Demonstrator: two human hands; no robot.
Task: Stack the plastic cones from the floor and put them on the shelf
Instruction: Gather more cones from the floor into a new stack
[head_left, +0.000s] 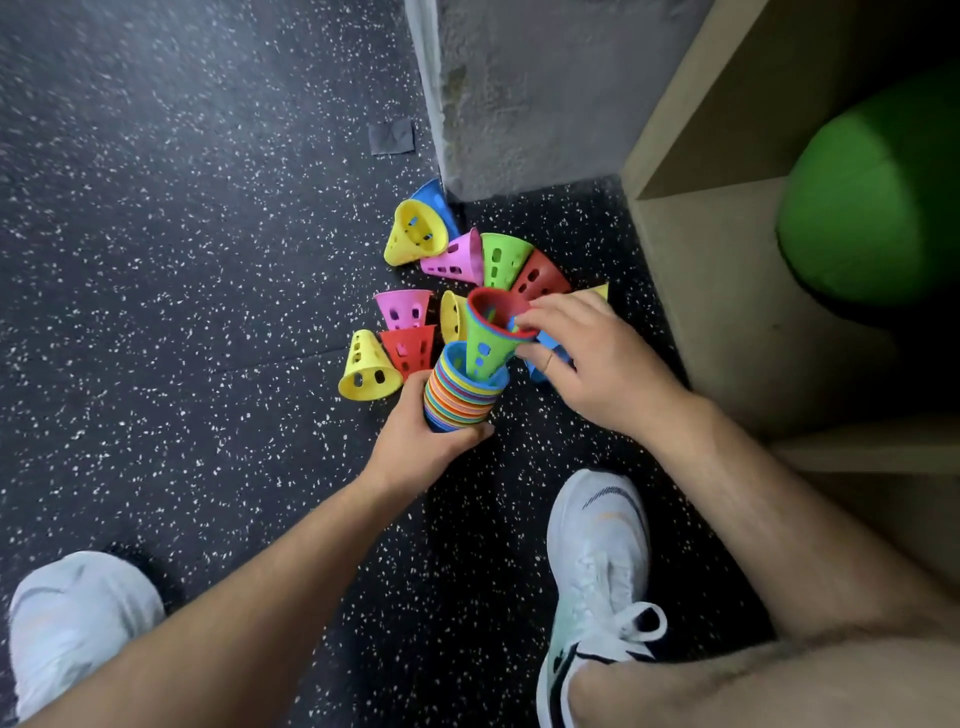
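My left hand (426, 441) grips a tall nested stack of coloured plastic cones (460, 397), wide rims up. My right hand (592, 358) pinches the rim of a small nested set, a green cone (485, 343) with a red one inside, whose narrow end sits tilted in the top of the stack. Loose cones lie on the dark speckled floor beyond: a yellow cone (366, 366), a red cone (410, 348), a pink cone (402, 307), another yellow cone (415, 231) and several more. A blue cone (545, 345) is partly hidden under my right hand.
A wooden shelf unit (727, 291) stands at the right, with a green ball (878, 197) in its compartment. A grey concrete pillar (519, 93) rises behind the cones. My two white shoes (597, 561) rest on the floor near me.
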